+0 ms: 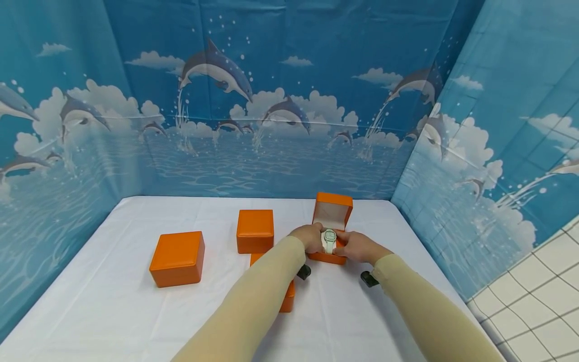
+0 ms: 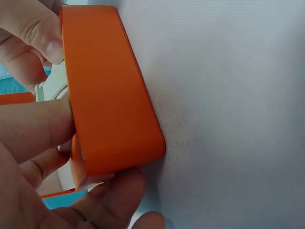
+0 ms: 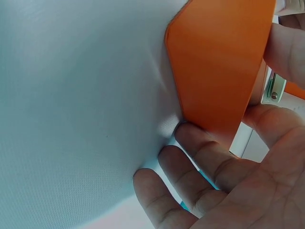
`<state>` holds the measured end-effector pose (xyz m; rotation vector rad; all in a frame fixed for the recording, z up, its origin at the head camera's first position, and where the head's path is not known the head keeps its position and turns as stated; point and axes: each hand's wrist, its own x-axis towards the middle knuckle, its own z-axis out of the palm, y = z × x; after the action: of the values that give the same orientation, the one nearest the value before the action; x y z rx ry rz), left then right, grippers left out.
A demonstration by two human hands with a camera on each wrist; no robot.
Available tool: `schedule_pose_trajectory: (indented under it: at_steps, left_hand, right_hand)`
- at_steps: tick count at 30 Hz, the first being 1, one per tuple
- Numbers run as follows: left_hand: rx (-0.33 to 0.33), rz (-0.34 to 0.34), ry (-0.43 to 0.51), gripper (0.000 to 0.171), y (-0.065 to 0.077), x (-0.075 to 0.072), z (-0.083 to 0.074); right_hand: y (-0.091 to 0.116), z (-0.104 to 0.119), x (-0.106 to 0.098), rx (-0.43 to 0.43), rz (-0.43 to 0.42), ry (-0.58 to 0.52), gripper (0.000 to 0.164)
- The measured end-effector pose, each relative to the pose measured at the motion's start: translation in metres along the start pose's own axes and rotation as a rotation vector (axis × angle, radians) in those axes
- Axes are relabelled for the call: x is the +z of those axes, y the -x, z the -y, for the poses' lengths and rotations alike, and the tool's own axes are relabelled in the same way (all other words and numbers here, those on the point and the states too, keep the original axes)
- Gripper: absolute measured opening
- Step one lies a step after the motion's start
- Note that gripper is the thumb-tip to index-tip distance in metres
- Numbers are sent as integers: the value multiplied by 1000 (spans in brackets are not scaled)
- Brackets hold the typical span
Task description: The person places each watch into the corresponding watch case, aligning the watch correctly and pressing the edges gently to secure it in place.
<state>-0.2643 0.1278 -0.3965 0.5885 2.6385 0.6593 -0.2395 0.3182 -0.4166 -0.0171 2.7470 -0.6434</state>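
Observation:
A pale green digital wristwatch (image 1: 329,240) with a squarish face sits in an orange box (image 1: 326,258) whose lid (image 1: 333,207) stands raised at the back. My left hand (image 1: 309,237) is at the watch's left side, thumb and index finger reaching over the rim to pinch it. In the left wrist view, its other fingers (image 2: 125,191) curl below the box's outer side. From the right, my right hand (image 1: 359,246) pinches the watch with thumb and index finger. Its remaining fingers (image 3: 157,195) spread outside the box, near the white cloth. The watch's underside is hidden.
Closed orange boxes stand to the left: one (image 1: 177,259) far left, another (image 1: 255,231) toward the back. A third orange box (image 1: 287,299) is partly covered by my left forearm. White cloth (image 1: 108,296) covers the table, and a dolphin-print curtain (image 1: 253,166) hangs behind it.

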Motion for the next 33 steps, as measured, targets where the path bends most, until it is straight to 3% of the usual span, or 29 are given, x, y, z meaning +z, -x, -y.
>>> schedule_pose_trajectory:
  at_steps: [16,33]
  left_hand:
    - [-20,8,-8,63,-4,3,1]
    - [-29,-11,7,62,4,2,-2]
  right_hand:
    - [3,5,1,8,-10,71,78]
    - [4,2,0,-12,-10,85,78]
